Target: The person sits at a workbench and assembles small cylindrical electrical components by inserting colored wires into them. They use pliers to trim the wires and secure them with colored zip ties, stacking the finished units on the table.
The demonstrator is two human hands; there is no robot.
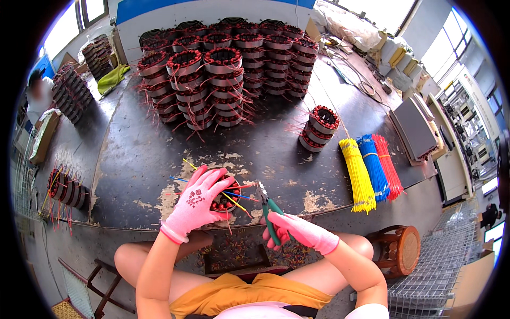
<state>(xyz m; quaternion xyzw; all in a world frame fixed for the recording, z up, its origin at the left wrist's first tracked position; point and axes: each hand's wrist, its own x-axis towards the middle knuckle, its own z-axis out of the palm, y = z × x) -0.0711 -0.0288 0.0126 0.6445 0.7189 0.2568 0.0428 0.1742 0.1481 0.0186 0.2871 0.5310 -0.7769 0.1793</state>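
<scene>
My left hand [197, 202], in a pink and white glove, is closed over a motor stator [223, 201] at the table's front edge. The glove hides much of the stator. Red, blue and yellow wires stick out of it on both sides. In my right hand [297, 231], gloved likewise, is a pair of green-handled wire cutters [272, 212]. Their jaws point away from me, close to the ends of the red and blue wires on the stator's right side. Whether the jaws touch a wire I cannot tell.
Stacked stators [223, 85] fill the table's back; a short stack [320, 127] stands right of centre. Bundles of yellow [357, 175], blue [374, 166] and red wires [388, 166] lie at the right. Wired stators [68, 189] sit at the left edge. A wooden stool [396, 250] stands below right.
</scene>
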